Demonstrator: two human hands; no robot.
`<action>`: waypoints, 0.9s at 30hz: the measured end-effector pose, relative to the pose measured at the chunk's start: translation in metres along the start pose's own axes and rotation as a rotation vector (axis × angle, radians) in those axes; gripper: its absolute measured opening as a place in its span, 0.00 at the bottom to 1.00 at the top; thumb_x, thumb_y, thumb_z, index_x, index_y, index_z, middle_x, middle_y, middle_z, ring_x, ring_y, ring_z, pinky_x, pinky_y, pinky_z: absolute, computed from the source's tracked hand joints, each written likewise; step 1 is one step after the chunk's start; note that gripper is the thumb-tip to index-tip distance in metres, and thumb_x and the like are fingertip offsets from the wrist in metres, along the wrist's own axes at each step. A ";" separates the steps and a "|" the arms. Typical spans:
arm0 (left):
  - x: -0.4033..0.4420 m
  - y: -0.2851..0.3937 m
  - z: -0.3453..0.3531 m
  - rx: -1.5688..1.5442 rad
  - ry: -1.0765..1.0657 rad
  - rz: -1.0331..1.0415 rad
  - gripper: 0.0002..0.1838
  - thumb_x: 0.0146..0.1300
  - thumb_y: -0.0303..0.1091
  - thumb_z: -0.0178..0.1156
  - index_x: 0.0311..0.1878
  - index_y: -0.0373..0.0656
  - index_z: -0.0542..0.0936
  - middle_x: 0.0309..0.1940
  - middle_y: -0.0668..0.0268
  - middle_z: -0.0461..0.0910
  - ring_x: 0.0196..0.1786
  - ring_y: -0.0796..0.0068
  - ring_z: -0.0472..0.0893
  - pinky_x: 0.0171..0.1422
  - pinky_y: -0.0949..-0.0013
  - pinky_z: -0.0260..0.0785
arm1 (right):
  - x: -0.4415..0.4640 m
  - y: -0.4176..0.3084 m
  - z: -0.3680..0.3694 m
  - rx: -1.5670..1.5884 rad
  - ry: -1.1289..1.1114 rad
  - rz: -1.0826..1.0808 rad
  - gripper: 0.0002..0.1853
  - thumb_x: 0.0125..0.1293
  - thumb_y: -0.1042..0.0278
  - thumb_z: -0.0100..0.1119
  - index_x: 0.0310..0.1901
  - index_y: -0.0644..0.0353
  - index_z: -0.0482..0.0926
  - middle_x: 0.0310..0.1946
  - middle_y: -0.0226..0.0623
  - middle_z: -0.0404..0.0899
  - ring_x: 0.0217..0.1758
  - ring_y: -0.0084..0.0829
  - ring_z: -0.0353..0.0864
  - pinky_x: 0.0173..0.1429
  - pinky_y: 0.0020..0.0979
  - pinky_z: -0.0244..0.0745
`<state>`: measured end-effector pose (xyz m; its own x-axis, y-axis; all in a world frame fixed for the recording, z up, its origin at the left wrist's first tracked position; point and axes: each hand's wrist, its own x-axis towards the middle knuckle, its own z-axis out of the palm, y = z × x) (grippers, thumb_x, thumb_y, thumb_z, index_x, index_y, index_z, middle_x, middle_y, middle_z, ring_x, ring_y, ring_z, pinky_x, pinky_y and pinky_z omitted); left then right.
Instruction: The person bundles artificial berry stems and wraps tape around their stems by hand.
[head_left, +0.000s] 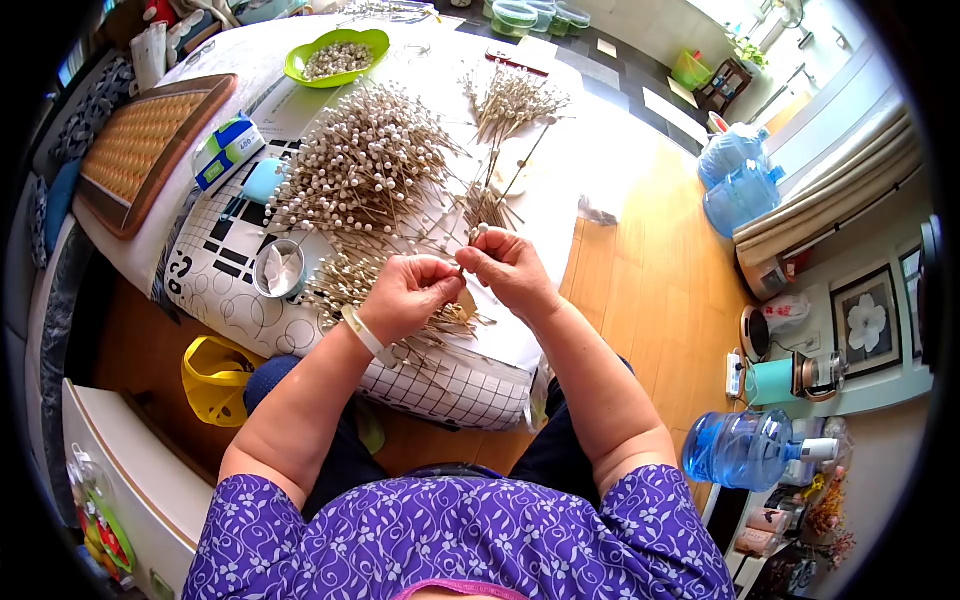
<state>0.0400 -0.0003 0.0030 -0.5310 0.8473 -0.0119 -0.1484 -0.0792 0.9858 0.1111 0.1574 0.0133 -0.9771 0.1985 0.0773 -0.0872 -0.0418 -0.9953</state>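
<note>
My left hand [408,298], with a pale band at the wrist, is closed in a pinch over the table's near edge. Just beside it, my right hand [512,270] pinches a thin bead-tipped stem, whose white round tip [482,229] shows above the fingers. The fingertips of both hands nearly meet, and what the left ones grip is hidden. Beyond them spreads a big heap of white-tipped stems [365,160]. A smaller bunch of stems [345,285] lies beside my left hand, and a brown bundle of stems [488,208] lies past my right hand.
A green bowl [337,58] of loose beads stands at the back. Another stem bunch [515,98] lies far right. On the left are a tissue pack [228,150], a small white cup [280,268] and a woven mat [155,145]. A yellow basket [215,380] is below the table's left side.
</note>
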 end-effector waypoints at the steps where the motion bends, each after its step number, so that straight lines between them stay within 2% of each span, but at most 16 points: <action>1: 0.000 0.000 0.001 -0.001 0.000 0.003 0.05 0.59 0.25 0.55 0.36 0.33 0.77 0.29 0.69 0.78 0.32 0.85 0.74 0.39 0.81 0.69 | 0.001 0.001 -0.001 -0.002 -0.001 -0.001 0.09 0.57 0.70 0.59 0.24 0.63 0.74 0.19 0.22 0.71 0.24 0.12 0.64 0.27 0.17 0.60; 3: -0.001 -0.001 0.003 0.361 0.063 0.155 0.05 0.59 0.24 0.55 0.36 0.33 0.77 0.29 0.69 0.78 0.32 0.85 0.74 0.38 0.80 0.69 | 0.002 0.007 -0.004 -0.026 -0.026 0.010 0.09 0.58 0.69 0.60 0.24 0.59 0.73 0.20 0.21 0.70 0.22 0.11 0.62 0.25 0.15 0.58; 4: -0.002 -0.002 0.004 0.364 0.079 0.159 0.05 0.59 0.24 0.55 0.35 0.33 0.77 0.28 0.68 0.78 0.32 0.85 0.74 0.37 0.80 0.69 | 0.002 0.006 -0.004 -0.037 -0.019 0.020 0.07 0.58 0.70 0.60 0.26 0.61 0.74 0.19 0.22 0.71 0.22 0.12 0.64 0.26 0.15 0.59; 7: -0.001 -0.002 0.007 0.280 0.134 0.149 0.05 0.59 0.25 0.55 0.34 0.33 0.78 0.27 0.68 0.78 0.32 0.85 0.75 0.37 0.80 0.69 | 0.002 -0.001 -0.004 0.048 -0.017 0.066 0.06 0.57 0.71 0.60 0.28 0.63 0.76 0.21 0.26 0.73 0.22 0.13 0.67 0.27 0.16 0.62; 8: 0.000 -0.007 0.005 0.247 0.140 0.145 0.04 0.58 0.25 0.57 0.34 0.33 0.78 0.27 0.68 0.78 0.31 0.85 0.75 0.38 0.80 0.70 | 0.004 0.002 -0.008 0.087 -0.050 0.054 0.06 0.59 0.71 0.57 0.32 0.65 0.77 0.22 0.29 0.75 0.23 0.15 0.69 0.27 0.17 0.65; 9: -0.001 -0.006 0.004 0.243 0.151 0.140 0.04 0.58 0.25 0.57 0.34 0.33 0.78 0.27 0.68 0.78 0.31 0.85 0.75 0.38 0.80 0.70 | 0.003 -0.003 -0.013 0.126 -0.084 0.043 0.11 0.62 0.65 0.54 0.38 0.66 0.77 0.24 0.29 0.75 0.23 0.16 0.69 0.28 0.19 0.66; 12: -0.005 0.003 0.005 -0.009 0.026 0.031 0.05 0.56 0.25 0.59 0.35 0.33 0.78 0.28 0.67 0.79 0.32 0.84 0.76 0.38 0.80 0.71 | 0.005 -0.010 -0.029 0.165 0.066 0.077 0.20 0.64 0.55 0.50 0.48 0.63 0.74 0.27 0.30 0.78 0.23 0.14 0.70 0.29 0.17 0.68; 16: -0.009 0.003 0.011 -0.154 -0.044 -0.046 0.05 0.56 0.26 0.60 0.34 0.34 0.77 0.28 0.66 0.79 0.31 0.83 0.77 0.38 0.80 0.71 | 0.015 0.006 -0.045 -0.090 0.181 0.173 0.16 0.62 0.57 0.54 0.44 0.61 0.77 0.27 0.30 0.79 0.24 0.14 0.71 0.28 0.16 0.67; 18: -0.013 0.005 0.013 -0.190 -0.076 -0.059 0.05 0.55 0.26 0.60 0.34 0.34 0.77 0.28 0.66 0.79 0.31 0.83 0.77 0.38 0.80 0.70 | 0.015 0.009 -0.039 -0.192 0.209 0.167 0.13 0.61 0.61 0.55 0.41 0.61 0.78 0.26 0.30 0.79 0.23 0.14 0.71 0.27 0.16 0.66; 21: -0.016 0.001 0.020 -0.213 -0.177 -0.085 0.05 0.55 0.25 0.61 0.33 0.35 0.78 0.28 0.66 0.80 0.31 0.84 0.77 0.37 0.80 0.70 | 0.020 0.025 -0.038 -0.229 0.188 0.128 0.10 0.60 0.65 0.56 0.39 0.62 0.78 0.25 0.30 0.78 0.22 0.15 0.71 0.24 0.17 0.65; 23: -0.023 0.005 0.029 -0.147 -0.209 -0.085 0.05 0.55 0.25 0.61 0.33 0.34 0.78 0.29 0.67 0.80 0.32 0.84 0.77 0.38 0.80 0.70 | 0.030 0.034 -0.034 -0.225 0.213 0.175 0.09 0.60 0.68 0.56 0.37 0.64 0.78 0.24 0.31 0.78 0.21 0.15 0.71 0.23 0.18 0.64; 25: -0.026 0.002 0.034 -0.217 -0.243 -0.110 0.05 0.54 0.25 0.61 0.33 0.34 0.78 0.28 0.67 0.80 0.32 0.84 0.76 0.37 0.80 0.69 | 0.041 0.036 -0.027 -0.386 0.290 0.012 0.07 0.57 0.70 0.60 0.32 0.67 0.79 0.22 0.30 0.78 0.24 0.16 0.74 0.27 0.20 0.70; 26: -0.027 0.000 0.034 -0.227 -0.259 -0.113 0.05 0.54 0.25 0.62 0.33 0.35 0.78 0.28 0.67 0.80 0.32 0.84 0.76 0.37 0.80 0.69 | 0.046 0.029 -0.022 -0.583 0.310 0.003 0.07 0.56 0.69 0.59 0.30 0.64 0.80 0.21 0.34 0.79 0.24 0.22 0.76 0.30 0.24 0.71; 27: -0.027 -0.001 0.034 -0.237 -0.276 -0.119 0.06 0.54 0.26 0.62 0.33 0.35 0.78 0.28 0.67 0.80 0.32 0.85 0.76 0.37 0.80 0.69 | 0.052 0.024 -0.018 -0.588 0.302 0.007 0.07 0.56 0.69 0.59 0.30 0.64 0.80 0.21 0.34 0.79 0.24 0.22 0.76 0.30 0.24 0.71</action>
<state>0.0826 -0.0057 0.0079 -0.2585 0.9649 -0.0465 -0.4011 -0.0635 0.9139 0.0614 0.1847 -0.0080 -0.8722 0.4697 0.1364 0.1229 0.4805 -0.8683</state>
